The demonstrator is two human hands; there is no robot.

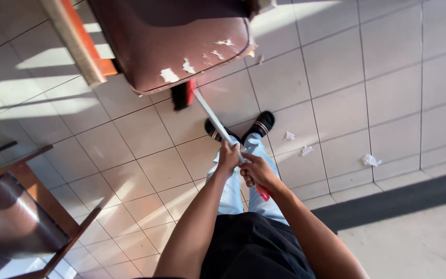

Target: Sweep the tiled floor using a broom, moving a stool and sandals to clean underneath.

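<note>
A broom with a white handle (211, 117) and a red and black head (183, 95) reaches under a brown padded chair seat (171, 44). My left hand (228, 156) grips the handle higher up the shaft. My right hand (254, 172) grips it just below, near the red end cap (262, 193). Both arms stretch forward from my body. My feet in black sandals (262, 124) stand on the beige tiled floor (145, 155).
Crumpled white paper scraps (305, 150) lie on the tiles to the right, one more (370, 160) near a dark floor strip (398, 199). Another brown chair with a wooden frame (16, 217) stands at lower left. The seat's cover is torn in spots.
</note>
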